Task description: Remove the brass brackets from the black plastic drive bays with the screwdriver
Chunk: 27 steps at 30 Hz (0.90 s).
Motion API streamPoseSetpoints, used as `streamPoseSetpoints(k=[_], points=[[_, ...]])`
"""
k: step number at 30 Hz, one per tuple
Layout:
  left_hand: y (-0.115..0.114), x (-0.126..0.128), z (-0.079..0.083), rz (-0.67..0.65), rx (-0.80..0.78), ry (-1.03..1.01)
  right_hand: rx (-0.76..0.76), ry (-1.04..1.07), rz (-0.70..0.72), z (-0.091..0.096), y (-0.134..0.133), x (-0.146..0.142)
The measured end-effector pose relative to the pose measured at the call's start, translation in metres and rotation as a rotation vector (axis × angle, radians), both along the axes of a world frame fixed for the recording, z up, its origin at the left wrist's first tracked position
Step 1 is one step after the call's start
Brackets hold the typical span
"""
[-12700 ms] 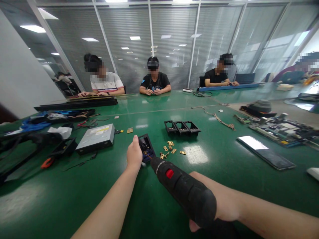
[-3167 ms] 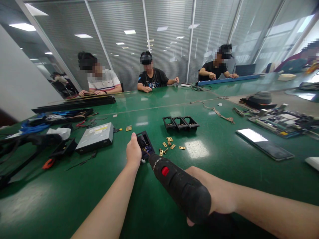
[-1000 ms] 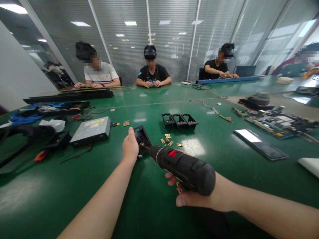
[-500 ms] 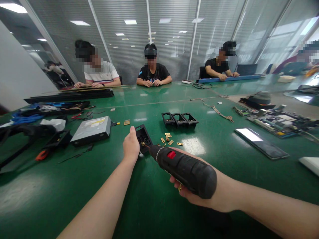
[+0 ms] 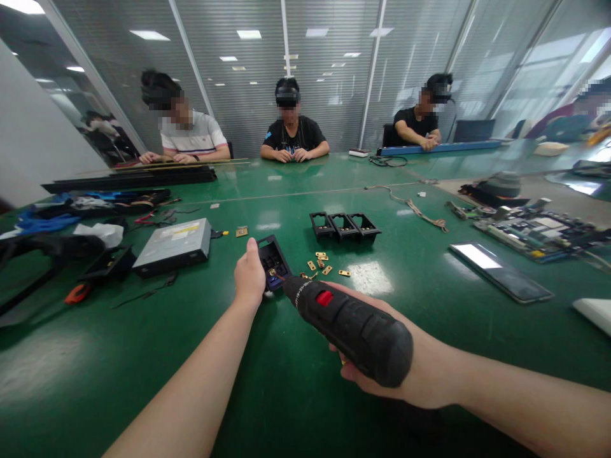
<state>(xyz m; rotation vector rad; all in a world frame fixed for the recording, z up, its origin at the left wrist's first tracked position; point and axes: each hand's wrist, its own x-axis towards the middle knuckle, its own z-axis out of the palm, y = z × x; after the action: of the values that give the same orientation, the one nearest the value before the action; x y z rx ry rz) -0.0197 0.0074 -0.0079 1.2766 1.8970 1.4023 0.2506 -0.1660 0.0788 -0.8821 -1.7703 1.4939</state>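
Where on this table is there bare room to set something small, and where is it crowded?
Bare table shows between the three black frames and the phone, and nearer than the optical drive, left of the left forearm. Crowded: around the brass plates, between frames and power drill; around the circuit board beyond the phone; left of the optical drive.

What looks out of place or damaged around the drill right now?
The small brass plates look untidy: loose, at mixed angles on the green table between the drill and the three black frames, which form a neat row. No clear damage shows, though the left hand partly hides its black frame.
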Motion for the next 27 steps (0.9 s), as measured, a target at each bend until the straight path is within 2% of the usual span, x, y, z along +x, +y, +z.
streamPoseSetpoints(k=[20, 27], points=[[0.0024, 0.0004, -0.0027, -0.002, -0.002, -0.017, 0.051, 0.049, 0.023, -0.0077, 0.0012, -0.0001], [0.0009, 0.0002, -0.0009, -0.005, 0.001, -0.004, 0.006, 0.050, 0.029, -0.0035, 0.0004, -0.0014]])
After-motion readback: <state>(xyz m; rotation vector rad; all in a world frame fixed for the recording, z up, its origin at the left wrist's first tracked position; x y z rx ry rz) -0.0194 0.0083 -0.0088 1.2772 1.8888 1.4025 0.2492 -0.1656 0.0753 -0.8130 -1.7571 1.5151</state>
